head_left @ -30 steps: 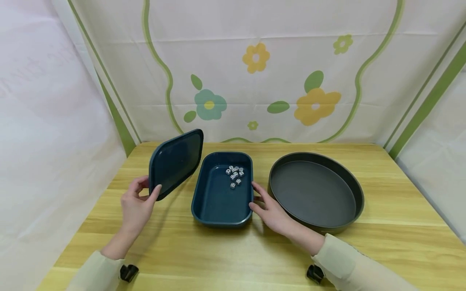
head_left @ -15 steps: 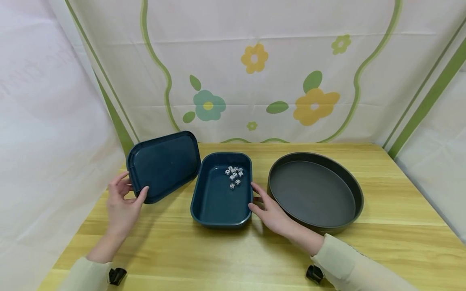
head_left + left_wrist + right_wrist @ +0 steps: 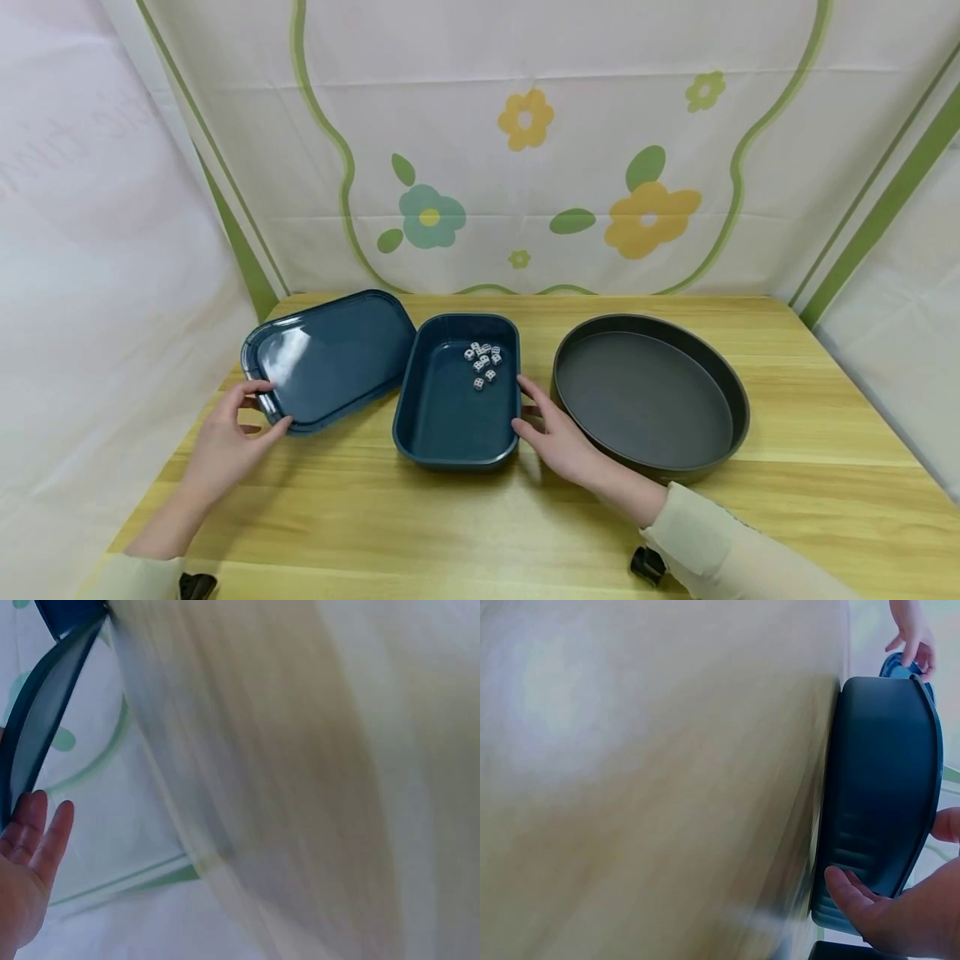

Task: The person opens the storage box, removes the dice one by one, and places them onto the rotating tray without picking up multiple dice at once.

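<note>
Left grip (image 3: 231,442) pinches the blue lid (image 3: 341,358), which stretches out beyond it. Right grip (image 3: 561,446) is spread wide, touching the blue box (image 3: 438,417) just left of it, dice (image 3: 484,361) inside; round pan (image 3: 645,400) to its right.

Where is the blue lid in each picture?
Head: lid left of the box.
Left wrist: lid at upper left, seen nearly edge-on.
Right wrist: lid near the top right, partly hidden behind the box.
Shared landmark: the left hand, at the lid in every view.
</note>
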Demonstrator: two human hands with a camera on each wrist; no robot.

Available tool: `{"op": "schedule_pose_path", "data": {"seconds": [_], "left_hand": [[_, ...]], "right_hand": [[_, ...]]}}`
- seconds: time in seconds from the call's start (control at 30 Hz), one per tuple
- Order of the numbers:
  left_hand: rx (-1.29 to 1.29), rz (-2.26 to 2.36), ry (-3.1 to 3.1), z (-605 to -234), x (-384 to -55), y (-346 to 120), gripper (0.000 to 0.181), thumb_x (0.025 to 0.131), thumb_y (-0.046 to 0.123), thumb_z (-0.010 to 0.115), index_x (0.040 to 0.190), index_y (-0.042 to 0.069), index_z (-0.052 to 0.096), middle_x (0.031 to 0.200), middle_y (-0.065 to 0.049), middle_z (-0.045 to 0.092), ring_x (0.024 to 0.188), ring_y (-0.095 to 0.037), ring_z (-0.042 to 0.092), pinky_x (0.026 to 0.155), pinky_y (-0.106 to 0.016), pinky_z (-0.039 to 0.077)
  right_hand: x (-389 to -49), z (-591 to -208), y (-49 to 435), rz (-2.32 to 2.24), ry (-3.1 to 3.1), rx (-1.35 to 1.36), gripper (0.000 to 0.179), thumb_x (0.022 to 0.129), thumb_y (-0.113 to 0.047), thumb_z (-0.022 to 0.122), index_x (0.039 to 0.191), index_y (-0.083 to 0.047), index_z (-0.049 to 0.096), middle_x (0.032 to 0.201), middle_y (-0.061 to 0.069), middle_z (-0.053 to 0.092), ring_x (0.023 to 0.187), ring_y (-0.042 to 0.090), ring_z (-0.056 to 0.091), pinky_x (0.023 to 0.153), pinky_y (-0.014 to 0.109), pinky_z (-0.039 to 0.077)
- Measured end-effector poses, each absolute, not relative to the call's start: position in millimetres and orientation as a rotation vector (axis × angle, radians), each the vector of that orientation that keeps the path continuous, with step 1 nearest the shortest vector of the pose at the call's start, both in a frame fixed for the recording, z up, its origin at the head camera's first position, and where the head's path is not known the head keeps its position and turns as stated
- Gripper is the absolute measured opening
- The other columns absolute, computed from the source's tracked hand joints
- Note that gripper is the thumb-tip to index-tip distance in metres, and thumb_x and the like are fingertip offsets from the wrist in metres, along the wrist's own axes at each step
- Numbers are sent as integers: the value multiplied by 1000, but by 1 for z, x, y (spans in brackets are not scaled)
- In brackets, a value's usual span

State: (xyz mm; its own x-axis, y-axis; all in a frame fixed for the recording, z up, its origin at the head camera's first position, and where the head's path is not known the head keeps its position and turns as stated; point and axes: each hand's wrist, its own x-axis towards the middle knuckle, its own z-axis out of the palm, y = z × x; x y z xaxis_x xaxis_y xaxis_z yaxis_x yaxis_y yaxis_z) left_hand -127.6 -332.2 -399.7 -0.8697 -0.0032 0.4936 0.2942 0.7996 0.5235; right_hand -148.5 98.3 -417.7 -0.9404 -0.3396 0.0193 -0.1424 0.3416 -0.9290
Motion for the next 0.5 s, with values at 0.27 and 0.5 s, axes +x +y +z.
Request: {"op": "schedule_pose_path", "data": {"seconds": [0.27, 0.5], "left_hand": [[-181, -696, -2721, -408, -130, -351, 55, 73, 16, 86, 117, 4, 56, 101, -15, 60, 82, -28, 59, 58, -32, 46], [-154, -742, -2905, -416, -135, -359, 58, 82, 29, 80, 126, 3, 53, 110, -21, 57, 85, -30, 58, 64, -40, 47]], "right_hand": [[-149, -418, 99, -1653, 2416, -450, 61, 99, -9, 55, 153, -7, 25, 153, 18, 31, 127, 40, 45, 97, 53, 43], [-149, -419, 99, -1659, 2418, -447, 60, 99, -9, 55, 153, -7, 27, 148, 23, 36, 125, 41, 48, 96, 53, 43]]}}
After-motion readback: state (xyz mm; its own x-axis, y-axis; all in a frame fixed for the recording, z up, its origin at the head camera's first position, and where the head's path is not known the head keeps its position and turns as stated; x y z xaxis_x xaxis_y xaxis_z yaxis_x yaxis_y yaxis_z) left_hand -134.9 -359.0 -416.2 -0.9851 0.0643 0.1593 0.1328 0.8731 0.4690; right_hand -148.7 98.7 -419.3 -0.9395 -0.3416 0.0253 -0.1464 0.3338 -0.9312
